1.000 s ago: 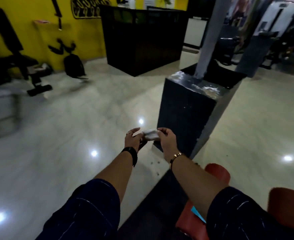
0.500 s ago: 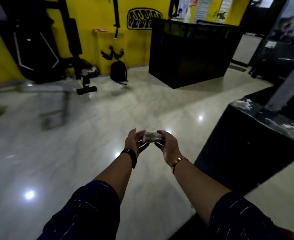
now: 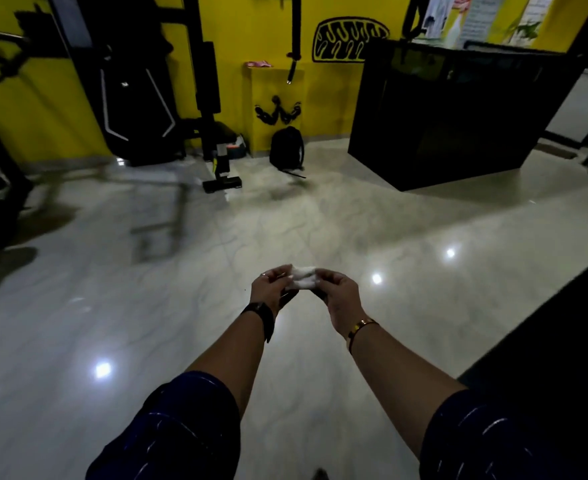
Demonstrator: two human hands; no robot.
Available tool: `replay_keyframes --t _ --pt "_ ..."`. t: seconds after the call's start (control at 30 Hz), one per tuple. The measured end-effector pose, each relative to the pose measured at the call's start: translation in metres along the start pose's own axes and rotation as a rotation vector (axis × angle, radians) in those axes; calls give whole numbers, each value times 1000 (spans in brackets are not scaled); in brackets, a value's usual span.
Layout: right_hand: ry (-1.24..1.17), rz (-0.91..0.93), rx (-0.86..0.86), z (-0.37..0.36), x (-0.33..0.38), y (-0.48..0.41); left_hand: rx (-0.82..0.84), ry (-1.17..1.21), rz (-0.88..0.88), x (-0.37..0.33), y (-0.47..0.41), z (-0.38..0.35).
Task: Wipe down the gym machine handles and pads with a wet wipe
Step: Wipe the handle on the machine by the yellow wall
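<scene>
Pinching a crumpled white wet wipe [image 3: 303,281] from both ends, the two hands sit close together at the middle of the view, above the pale, marble-patterned floor [image 3: 320,220]. The left hand [image 3: 268,291] grips the wipe's 9 o'clock end between thumb and fingertips. The right hand [image 3: 342,297] has its fingers curled round the 3 o'clock end. The wipe is bunched between them, held in the air and touching nothing else. A black watch [image 3: 262,316] rings the left wrist and a gold bracelet [image 3: 361,325] the right. Dark striped sleeves [image 3: 168,427] cover both upper arms toward 6 o'clock.

At 10 o'clock, well apart from the hands, a black gym machine [image 3: 136,98] stands against the yellow wall [image 3: 327,98], with an upright post on a footed base [image 3: 221,183] just at its 3 o'clock side. A black backpack [image 3: 287,148] rests on the floor at 12 o'clock, close to the wall. At 1 o'clock a large black box-shaped unit [image 3: 451,112] stands on the floor. A dark block [image 3: 562,334] cuts into the frame at 4 o'clock. Bright spots of reflected light dot the floor, and the far left edge is blurred.
</scene>
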State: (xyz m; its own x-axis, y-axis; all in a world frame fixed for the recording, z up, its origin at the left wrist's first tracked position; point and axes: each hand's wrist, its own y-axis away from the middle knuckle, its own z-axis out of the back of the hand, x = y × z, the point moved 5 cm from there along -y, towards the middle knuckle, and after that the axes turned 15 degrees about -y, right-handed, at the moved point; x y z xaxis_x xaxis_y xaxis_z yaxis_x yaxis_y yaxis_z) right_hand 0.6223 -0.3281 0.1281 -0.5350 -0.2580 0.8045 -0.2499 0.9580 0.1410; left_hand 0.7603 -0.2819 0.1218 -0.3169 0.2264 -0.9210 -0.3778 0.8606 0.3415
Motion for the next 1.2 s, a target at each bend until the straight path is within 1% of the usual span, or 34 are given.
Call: replay_keyframes --t 0.1,0.2,0.37,0.5,0.57,0.67,0.8,0.93,1.1,1.2 --pt "18 -12 27 -9 -6 -44 -25 14 1 -11 -42 6" --pt "0 -24 52 -21 -4 -107 -43 42 -16 -33 -99 -2" --pt "-28 -40 81 -45 22 -220 -38 68 -39 -84 -200 -32" --pt "-12 -46 137 -66 43 -311 -40 80 -68 -125 -274 -50" --pt "2 -46 147 -75 46 -353 -62 101 -55 -137 -308 -54" --pt "-4 -75 89 -87 40 -402 -117 146 5 -148 -357 -49" --pt "-68 -134 42 -111 26 -474 -116 152 13 -165 -432 -39" --pt "-77 -159 21 -138 7 -560 -113 155 20 -188 -520 -23" --pt "-50 -189 -12 -186 -12 -676 -109 165 52 -239 -643 2" --pt "-64 -181 3 -224 -19 -751 -97 122 20 -281 -719 16"
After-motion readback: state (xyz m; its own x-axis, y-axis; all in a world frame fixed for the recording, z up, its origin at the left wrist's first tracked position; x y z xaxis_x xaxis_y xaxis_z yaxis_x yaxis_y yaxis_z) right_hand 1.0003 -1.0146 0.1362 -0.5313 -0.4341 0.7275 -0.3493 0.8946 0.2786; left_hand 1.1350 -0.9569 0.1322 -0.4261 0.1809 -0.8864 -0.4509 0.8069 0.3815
